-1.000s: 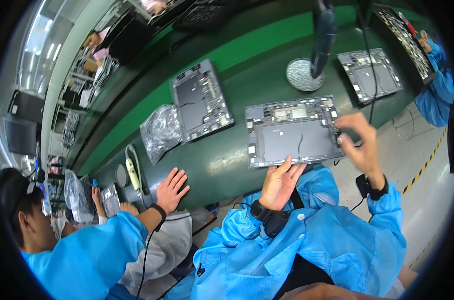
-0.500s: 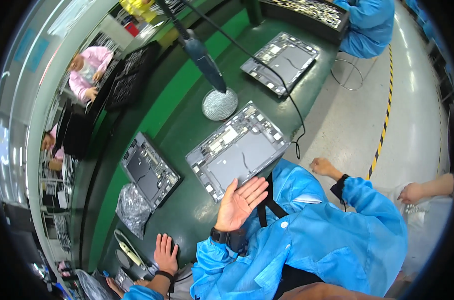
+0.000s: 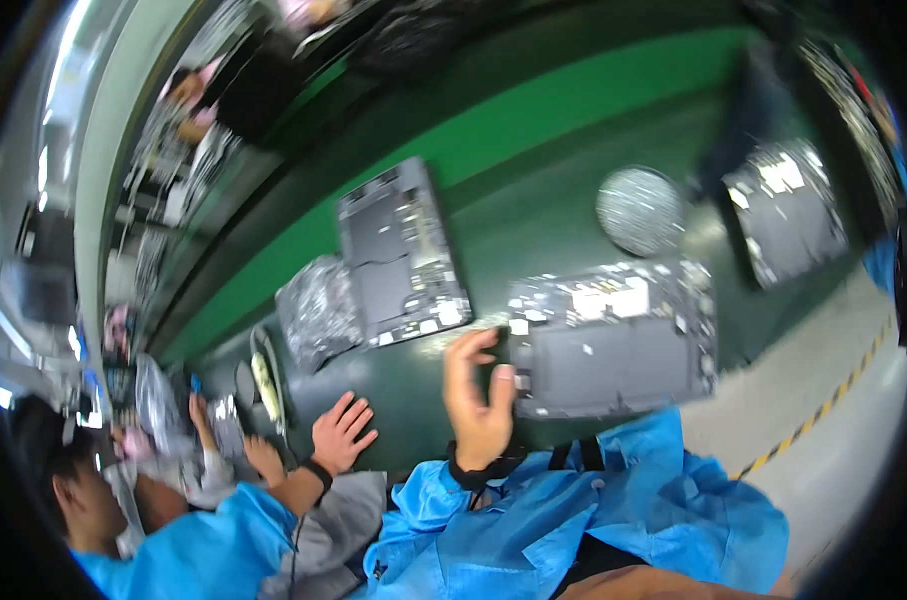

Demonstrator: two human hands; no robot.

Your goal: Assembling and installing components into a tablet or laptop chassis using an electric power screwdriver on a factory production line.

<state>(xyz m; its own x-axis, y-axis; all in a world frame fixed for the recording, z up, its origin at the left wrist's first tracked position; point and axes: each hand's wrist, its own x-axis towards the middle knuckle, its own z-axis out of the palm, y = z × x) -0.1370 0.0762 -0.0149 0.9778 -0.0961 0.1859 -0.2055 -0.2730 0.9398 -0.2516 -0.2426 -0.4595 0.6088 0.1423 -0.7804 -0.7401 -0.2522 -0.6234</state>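
The open laptop base (image 3: 614, 345) lies flat on the dark green table (image 3: 534, 215), right in front of the person in the blue coat. Its inside faces up, with a big dark flat part and small shiny bits along the top edge. The picture is blurry, so the small parts are hard to tell apart.

The left hand (image 3: 479, 395) is at the left edge of this base. Its fingers are spread and curled a little, and the thumb is near the edge. The grip is open, touching or almost touching the base, not holding it tight. The right hand cannot be seen, so its grip cannot be told.

It looks like the person is steadying or lining up the base. The next move would need a firm hold on the edge, and it should be slow, because the small parts look easy to hurt.

A second open base (image 3: 402, 255) lies to the left, further back. Beside it is a crinkly clear bag (image 3: 319, 310). A round metal stand foot (image 3: 642, 208) sits behind. Another person's hand (image 3: 342, 432) rests flat on the table at the left.
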